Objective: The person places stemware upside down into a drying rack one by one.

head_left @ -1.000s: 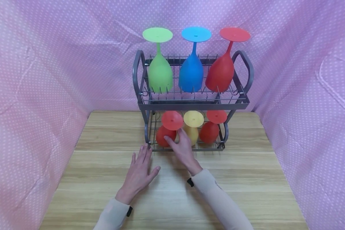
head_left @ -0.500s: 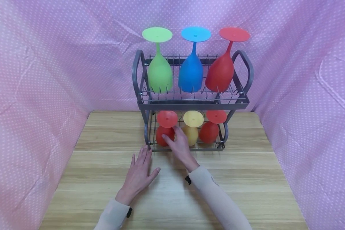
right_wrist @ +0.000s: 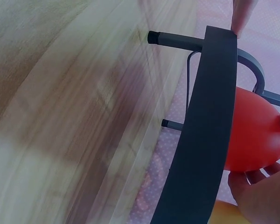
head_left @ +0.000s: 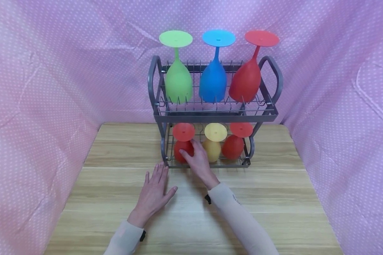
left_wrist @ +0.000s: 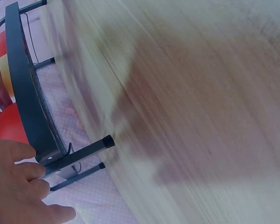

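Note:
In the head view, an upside-down red plastic wine glass (head_left: 183,132) stands at the left of the rack's lower tier. My right hand (head_left: 198,161) holds its bowl, thumb in front and fingers on the right side. The right wrist view has the red bowl (right_wrist: 256,133) between thumb and fingers, behind the rack's front bar. With fingers extended, my left hand (head_left: 152,196) lies by the front left corner of the two-tier dish rack (head_left: 215,117); fingertips appear to touch that corner. Beside the held glass are a yellow wine glass (head_left: 215,132) and another red one (head_left: 233,147).
Upside down on the upper tier stand a green wine glass (head_left: 178,83), a blue wine glass (head_left: 212,83) and a red wine glass (head_left: 245,83). The rack rests at the back of a wooden table (head_left: 115,152). Pink dotted cloth (head_left: 67,71) surrounds the table's back and sides.
The held red glass has gone from leaning right to nearly upright, its foot shifting left. My right hand has moved slightly left with it. My left hand stays almost still.

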Demonstrator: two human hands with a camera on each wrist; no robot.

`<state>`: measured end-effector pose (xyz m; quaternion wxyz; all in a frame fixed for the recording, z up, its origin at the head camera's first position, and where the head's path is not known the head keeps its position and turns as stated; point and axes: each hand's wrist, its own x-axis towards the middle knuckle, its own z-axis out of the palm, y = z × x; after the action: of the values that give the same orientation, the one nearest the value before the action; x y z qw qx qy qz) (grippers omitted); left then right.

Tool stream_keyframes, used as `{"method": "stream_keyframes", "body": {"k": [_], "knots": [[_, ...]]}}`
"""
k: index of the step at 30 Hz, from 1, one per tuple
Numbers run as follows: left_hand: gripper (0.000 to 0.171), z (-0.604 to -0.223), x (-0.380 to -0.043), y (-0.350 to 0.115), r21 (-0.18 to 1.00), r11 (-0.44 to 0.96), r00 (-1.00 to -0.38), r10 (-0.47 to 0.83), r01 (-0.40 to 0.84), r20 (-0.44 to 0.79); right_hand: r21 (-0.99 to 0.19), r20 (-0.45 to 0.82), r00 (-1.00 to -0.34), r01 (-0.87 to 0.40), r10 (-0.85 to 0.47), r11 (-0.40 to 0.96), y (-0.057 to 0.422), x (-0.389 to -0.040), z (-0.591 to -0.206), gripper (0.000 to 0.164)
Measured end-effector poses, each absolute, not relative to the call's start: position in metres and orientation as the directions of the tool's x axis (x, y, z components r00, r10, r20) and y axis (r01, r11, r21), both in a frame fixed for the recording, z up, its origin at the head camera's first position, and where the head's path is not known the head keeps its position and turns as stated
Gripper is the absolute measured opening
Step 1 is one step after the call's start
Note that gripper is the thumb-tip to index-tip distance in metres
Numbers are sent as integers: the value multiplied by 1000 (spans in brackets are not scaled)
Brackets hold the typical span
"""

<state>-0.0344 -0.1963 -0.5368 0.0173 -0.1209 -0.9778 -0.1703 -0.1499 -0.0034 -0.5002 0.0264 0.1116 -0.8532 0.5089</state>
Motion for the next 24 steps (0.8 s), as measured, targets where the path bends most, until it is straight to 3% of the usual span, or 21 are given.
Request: {"method": "stream_keyframes", "body": {"k": [15,24], "knots": [[87,-538,-34,-196,341,916,-977,197,211,75,-882,179,-970,-233,-165,410,14,-127,-494,70],[74,-527,-37,-200,323,898,-933,206,300,296,-897,304,-941,-336,-151,288,33,-100,-493,53]]}}
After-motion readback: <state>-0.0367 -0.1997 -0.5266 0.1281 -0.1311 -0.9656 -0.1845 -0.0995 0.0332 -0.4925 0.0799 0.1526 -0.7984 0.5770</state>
